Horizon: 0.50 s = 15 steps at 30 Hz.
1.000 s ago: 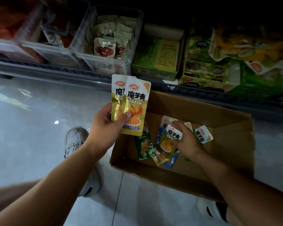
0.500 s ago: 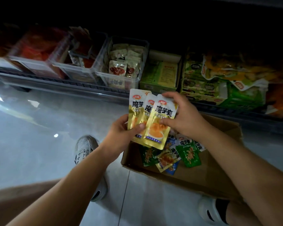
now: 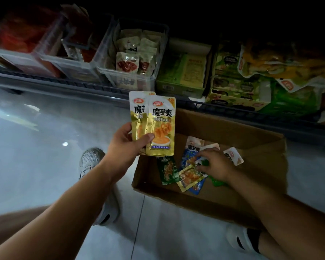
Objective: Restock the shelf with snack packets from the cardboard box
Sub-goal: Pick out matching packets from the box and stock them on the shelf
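Where the right hand (image 3: 216,164) reaches into the cardboard box (image 3: 176,196) on the floor (image 3: 45,147), its fingers are curled down over the loose snack packets (image 3: 190,175) lying mixed on the box bottom. Whether one is actually pinched cannot be told. Gold, green and blue packets overlap at this point, so a wrong flavour may be lifted with the intended one, or a slick foil edge may be lost from the fingertips.

Above the box's left edge, the gold packets (image 3: 158,128) are held fanned in the left hand (image 3: 128,143), clamped between the thumb on the front face and the fingers behind. At least two are counted; a third is suggested by an edge behind. Only the lower portion is gripped. If a further packet is pushed into the fan, the clamp may be loosened and the stack may slide out onto the floor or back into the box.

Beyond, the shelf (image 3: 64,85) is dimly lit. Its clear bin (image 3: 131,77) and green cartons (image 3: 180,85) stand side by side, so placement into the wrong compartment is to be guarded against.
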Available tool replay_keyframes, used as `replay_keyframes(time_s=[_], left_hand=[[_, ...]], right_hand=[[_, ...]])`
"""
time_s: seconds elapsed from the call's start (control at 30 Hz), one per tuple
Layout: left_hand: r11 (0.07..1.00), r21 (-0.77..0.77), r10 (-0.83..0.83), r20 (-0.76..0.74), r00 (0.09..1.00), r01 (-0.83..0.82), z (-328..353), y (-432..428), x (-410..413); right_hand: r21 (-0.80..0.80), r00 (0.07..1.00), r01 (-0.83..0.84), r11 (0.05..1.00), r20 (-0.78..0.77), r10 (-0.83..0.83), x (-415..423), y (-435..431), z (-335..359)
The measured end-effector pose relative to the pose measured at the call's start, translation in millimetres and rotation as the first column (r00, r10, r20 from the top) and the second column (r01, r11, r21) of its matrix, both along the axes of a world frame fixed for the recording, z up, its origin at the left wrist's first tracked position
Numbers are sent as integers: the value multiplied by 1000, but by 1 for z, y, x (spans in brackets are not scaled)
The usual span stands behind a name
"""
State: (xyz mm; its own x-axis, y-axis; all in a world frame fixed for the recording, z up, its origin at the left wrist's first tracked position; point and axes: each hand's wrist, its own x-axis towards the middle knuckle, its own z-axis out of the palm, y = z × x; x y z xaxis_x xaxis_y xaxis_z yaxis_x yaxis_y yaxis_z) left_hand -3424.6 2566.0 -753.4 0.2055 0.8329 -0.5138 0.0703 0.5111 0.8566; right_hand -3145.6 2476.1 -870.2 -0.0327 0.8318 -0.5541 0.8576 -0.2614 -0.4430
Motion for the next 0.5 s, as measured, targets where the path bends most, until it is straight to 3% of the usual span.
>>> replay_keyframes(time_s=[0.23, 0.4, 0.5], left_hand=[[998, 42, -33, -63, 997, 36, -4, 3, 3], [997, 59, -43, -70, 997, 47, -6, 3, 4], [997, 65, -42, -70, 997, 47, -6, 3, 6]], right_hand=[[29, 986, -98, 995, 137, 93, 11, -24, -46], [28, 975, -88, 996, 207, 80, 16, -20, -54], [95, 986, -27, 995, 164, 11, 18, -24, -57]])
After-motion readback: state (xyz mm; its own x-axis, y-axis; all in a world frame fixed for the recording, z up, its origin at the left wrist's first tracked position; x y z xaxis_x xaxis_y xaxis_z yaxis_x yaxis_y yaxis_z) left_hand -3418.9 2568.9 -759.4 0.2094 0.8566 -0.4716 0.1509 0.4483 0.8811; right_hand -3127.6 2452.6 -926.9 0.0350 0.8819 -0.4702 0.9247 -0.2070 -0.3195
